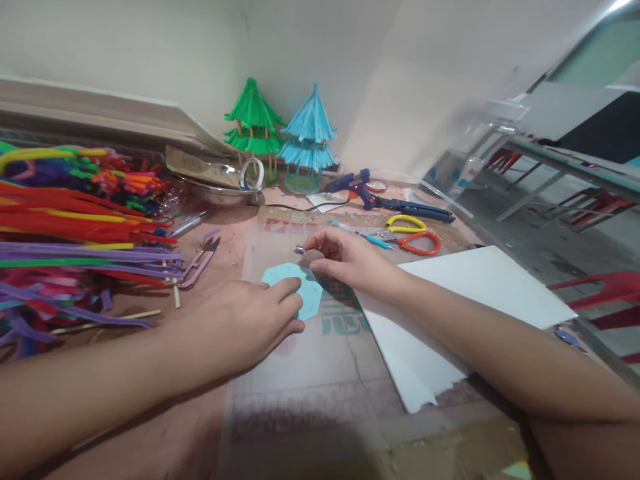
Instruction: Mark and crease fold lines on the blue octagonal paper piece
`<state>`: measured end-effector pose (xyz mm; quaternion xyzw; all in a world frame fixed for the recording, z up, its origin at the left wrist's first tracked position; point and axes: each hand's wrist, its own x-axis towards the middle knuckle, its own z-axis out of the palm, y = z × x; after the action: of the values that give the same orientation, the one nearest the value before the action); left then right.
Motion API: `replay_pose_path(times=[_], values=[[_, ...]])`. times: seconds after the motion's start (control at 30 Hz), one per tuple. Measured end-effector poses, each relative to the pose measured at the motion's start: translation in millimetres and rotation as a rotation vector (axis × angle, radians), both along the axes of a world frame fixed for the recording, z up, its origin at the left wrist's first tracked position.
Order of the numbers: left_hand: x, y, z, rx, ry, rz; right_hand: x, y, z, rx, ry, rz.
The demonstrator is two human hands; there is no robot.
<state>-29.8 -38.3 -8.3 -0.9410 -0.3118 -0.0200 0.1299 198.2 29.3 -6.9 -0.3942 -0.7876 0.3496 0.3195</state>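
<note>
A light blue paper octagon [314, 291] lies flat on the work surface, with small dark dots near its edges. My left hand [265, 317] rests on its left and middle part, fingers stretched over the paper and holding nothing. Just beyond the octagon's upper right edge is my right hand [345, 260], its fingers curled in a pinch. At its index fingertip is a small shiny metal piece [299, 250], too small to name exactly. A white sheet of card [480, 287] with a torn lower edge lies under my right forearm.
Bundles of coloured pipe cleaners [75, 220] fill the left side, near pink snips [200, 263]. Behind stand a green pagoda model [254, 127] and a blue one [309, 133]. Further right lie a glue gun [357, 187], scissors [420, 241] and a light blue pen [376, 241].
</note>
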Motion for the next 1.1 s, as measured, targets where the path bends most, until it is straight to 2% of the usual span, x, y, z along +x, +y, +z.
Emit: replay_pose_path(times=[0.2, 0.33, 0.4, 0.53, 0.73, 0.83, 0.93, 1.1], values=[[0, 3, -1.1, -0.017, -0.008, -0.013, 2, -1, 1.8, 0.191, -0.203, -0.036], [2, 3, -0.5, 0.002, 0.001, -0.022, 2, 0, 2.7, 0.233, -0.483, -0.091], [1, 3, -1.0, 0.01, -0.013, -0.026, 2, -2, 4.6, 0.251, -0.539, -0.093], [0, 3, -2.3, -0.009, -0.031, -0.036, 2, -5, 10.0, 0.232, -0.478, -0.008], [-1, 5, -4.1, -0.04, -0.045, -0.046, 0, -4, 7.8, 0.046, -0.217, -0.006], [-2, 5, -5.3, -0.032, -0.036, -0.039, -1, -4, 4.8, -0.015, -0.166, 0.03], [0, 4, -4.6, -0.044, -0.027, -0.035, -1, -5, 3.8, 0.016, -0.198, 0.06], [1, 4, -1.7, -0.08, -0.025, -0.015, 0, -2, 1.7, 0.162, -0.281, 0.088]])
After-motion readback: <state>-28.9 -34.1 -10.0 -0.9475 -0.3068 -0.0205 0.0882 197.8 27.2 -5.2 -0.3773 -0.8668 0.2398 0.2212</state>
